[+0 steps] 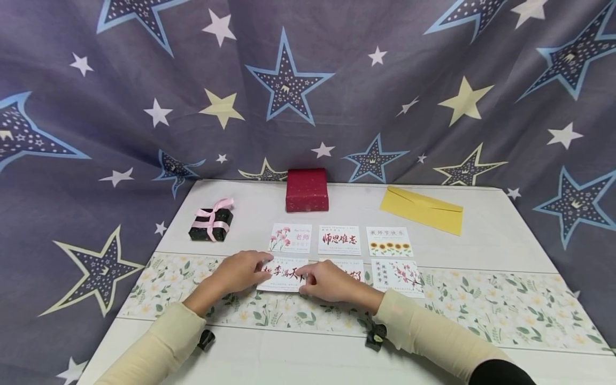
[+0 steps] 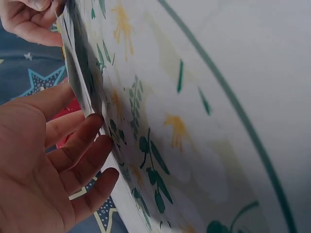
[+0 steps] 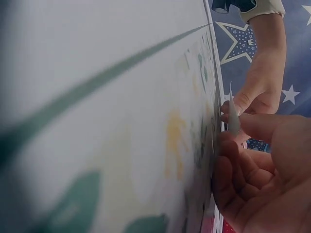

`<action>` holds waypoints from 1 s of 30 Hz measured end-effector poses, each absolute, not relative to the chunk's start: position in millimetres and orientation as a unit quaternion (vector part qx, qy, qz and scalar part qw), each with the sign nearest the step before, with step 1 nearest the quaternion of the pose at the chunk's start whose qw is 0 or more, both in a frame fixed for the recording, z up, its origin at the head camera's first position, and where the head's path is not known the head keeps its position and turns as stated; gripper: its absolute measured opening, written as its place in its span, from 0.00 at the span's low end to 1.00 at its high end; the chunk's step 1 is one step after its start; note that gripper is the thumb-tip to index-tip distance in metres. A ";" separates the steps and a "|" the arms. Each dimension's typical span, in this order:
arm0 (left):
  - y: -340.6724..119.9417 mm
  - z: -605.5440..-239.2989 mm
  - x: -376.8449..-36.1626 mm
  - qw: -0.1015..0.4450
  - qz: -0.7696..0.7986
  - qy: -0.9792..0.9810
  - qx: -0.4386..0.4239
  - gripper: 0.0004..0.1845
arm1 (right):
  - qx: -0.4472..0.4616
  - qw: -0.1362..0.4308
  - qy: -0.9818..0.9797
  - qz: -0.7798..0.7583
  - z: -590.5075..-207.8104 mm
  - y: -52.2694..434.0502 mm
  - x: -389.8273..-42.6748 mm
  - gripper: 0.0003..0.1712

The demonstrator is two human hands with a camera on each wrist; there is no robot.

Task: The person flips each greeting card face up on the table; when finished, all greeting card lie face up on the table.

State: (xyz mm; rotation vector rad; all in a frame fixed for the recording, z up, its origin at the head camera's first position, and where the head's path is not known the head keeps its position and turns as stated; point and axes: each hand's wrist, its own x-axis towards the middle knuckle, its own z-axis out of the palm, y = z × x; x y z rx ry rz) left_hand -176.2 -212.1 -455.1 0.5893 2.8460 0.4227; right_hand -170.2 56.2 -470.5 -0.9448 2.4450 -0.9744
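Observation:
A white greeting card with red Chinese lettering (image 1: 281,274) lies at the left end of the front row of cards. At its left edge my left hand (image 1: 243,271) pinches it; in the left wrist view the card's edge (image 2: 80,65) tilts up slightly from the tabletop. My right hand (image 1: 332,280) grips the right side between thumb and fingers, and the right wrist view shows the card edge-on (image 3: 233,119) there. Under the right hand, another red-lettered card (image 1: 353,267) is partly covered. Right of it lies a blossom card (image 1: 397,278).
Behind are a pink carnation card (image 1: 290,238), a red-lettered card (image 1: 339,240) and a sunflower card (image 1: 390,242). Farther back sit a black gift box with pink ribbon (image 1: 210,223), a red box (image 1: 307,190) and a yellow envelope (image 1: 423,210). A star-patterned curtain (image 1: 337,128) hangs behind the table.

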 end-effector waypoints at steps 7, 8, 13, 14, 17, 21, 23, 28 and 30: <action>-203.8 -456.2 -176.8 0.092 0.098 0.971 0.196 0.27 | -0.337 0.185 0.864 -0.325 -470.9 56.8 -172.4 0.25; -202.4 -455.7 -176.7 0.090 0.090 0.973 0.194 0.27 | -0.337 0.187 0.863 -0.327 -470.6 56.6 -172.3 0.25; -198.1 -456.6 -175.9 0.071 0.054 0.977 0.194 0.25 | -0.336 0.193 0.861 -0.330 -471.5 55.7 -171.7 0.25; -197.6 -457.2 -175.6 0.067 0.049 0.978 0.193 0.25 | -0.337 0.193 0.862 -0.327 -471.7 55.9 -171.6 0.25; -196.9 -458.9 -174.1 0.054 0.037 0.979 0.192 0.24 | -0.343 0.192 0.863 -0.316 -472.4 56.5 -172.4 0.26; -197.1 -460.7 -171.6 0.042 0.031 0.980 0.192 0.23 | -0.357 0.192 0.864 -0.299 -471.2 57.5 -173.7 0.27; -197.2 -461.2 -171.0 0.037 0.028 0.980 0.194 0.23 | -0.363 0.197 0.861 -0.296 -470.0 58.4 -174.2 0.28; -198.4 -462.1 -171.2 0.029 0.022 0.979 0.198 0.21 | -0.375 0.213 0.850 -0.302 -467.5 60.9 -175.5 0.29; -198.5 -461.3 -171.4 0.030 0.019 0.979 0.199 0.21 | -0.380 0.215 0.846 -0.305 -467.2 61.9 -176.1 0.29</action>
